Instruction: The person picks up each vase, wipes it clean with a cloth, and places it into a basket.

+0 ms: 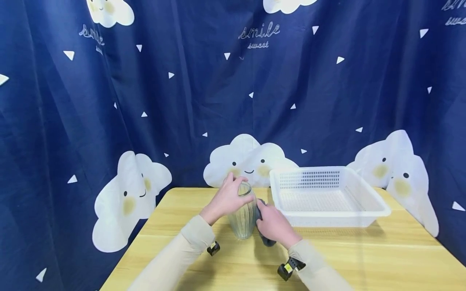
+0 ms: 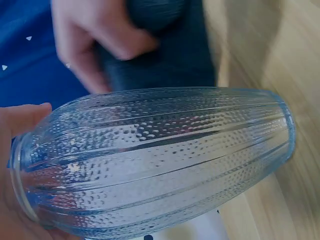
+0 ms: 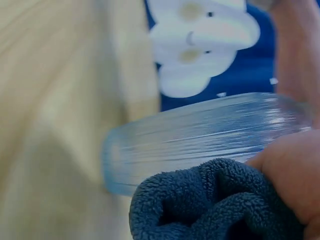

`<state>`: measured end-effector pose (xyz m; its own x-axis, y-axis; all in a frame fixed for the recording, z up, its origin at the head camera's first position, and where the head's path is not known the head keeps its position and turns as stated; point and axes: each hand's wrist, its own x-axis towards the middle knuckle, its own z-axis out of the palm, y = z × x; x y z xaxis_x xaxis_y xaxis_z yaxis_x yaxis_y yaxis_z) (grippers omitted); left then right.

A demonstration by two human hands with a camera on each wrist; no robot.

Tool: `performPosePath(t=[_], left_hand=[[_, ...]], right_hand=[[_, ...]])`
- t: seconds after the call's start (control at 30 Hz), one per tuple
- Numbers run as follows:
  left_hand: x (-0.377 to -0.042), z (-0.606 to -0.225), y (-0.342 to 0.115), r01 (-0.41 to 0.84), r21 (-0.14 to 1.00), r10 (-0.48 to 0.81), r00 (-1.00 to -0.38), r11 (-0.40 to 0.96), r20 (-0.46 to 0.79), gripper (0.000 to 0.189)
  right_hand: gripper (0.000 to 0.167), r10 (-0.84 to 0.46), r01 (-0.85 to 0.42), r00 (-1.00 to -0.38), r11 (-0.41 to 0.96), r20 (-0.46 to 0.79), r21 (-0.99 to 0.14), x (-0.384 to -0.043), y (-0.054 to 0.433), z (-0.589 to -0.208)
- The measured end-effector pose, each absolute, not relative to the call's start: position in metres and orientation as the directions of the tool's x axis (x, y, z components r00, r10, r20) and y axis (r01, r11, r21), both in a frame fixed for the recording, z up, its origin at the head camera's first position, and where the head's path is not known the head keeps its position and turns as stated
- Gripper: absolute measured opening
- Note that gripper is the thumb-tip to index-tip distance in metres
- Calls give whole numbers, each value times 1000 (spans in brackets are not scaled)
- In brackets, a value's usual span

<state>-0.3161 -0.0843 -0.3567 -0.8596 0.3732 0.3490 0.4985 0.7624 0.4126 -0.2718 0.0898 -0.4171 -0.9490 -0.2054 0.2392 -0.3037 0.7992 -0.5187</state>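
Glass vase (image 1: 241, 221) was held at its rim by the curled left hand (image 1: 230, 197) — below it, beside the right hand (image 1: 274, 223), where dark cloth (image 3: 172, 192) was gripped in bent fingers — and was judged stiff, slippery, breakable, best grasped round its upper body.

Glass vase (image 2: 160, 160): clear, faint blue tint, lengthwise lines with rows of small dimples between. Terry towel (image 3: 210, 195): dark grey-blue, plain. Plastic basket (image 1: 320, 220): plain white, perforated grid pattern. Table (image 1: 404, 250): pale yellow-tan, wood grain. Curtain (image 1: 204, 101): navy, scattered white triangles, white "smile sweet" lettering, white clouds with dark eyes, yellow cheeks. Sleeves (image 1: 171, 258): plain cream. Right wrist camera (image 1: 285, 271): black, yellow patch.
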Motion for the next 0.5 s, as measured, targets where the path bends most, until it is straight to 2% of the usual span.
performPosePath(t=[0.27, 0.37, 0.5], left_hand=[[-314, -348, -85, 517, 424, 411, -853, 744, 321, 67], [-314, -348, -84, 515, 430, 417, -856, 742, 305, 67], [-313, -347, -84, 500, 434, 421, -866, 750, 271, 70]], right_hand=[[70, -190, -376, -899, 795, 394, -476, -268, 95, -359], [70, -200, -388, -888, 810, 415, -440, -267, 91, -357], [72, -205, -354, -912, 832, 356, -427, -268, 85, -372]])
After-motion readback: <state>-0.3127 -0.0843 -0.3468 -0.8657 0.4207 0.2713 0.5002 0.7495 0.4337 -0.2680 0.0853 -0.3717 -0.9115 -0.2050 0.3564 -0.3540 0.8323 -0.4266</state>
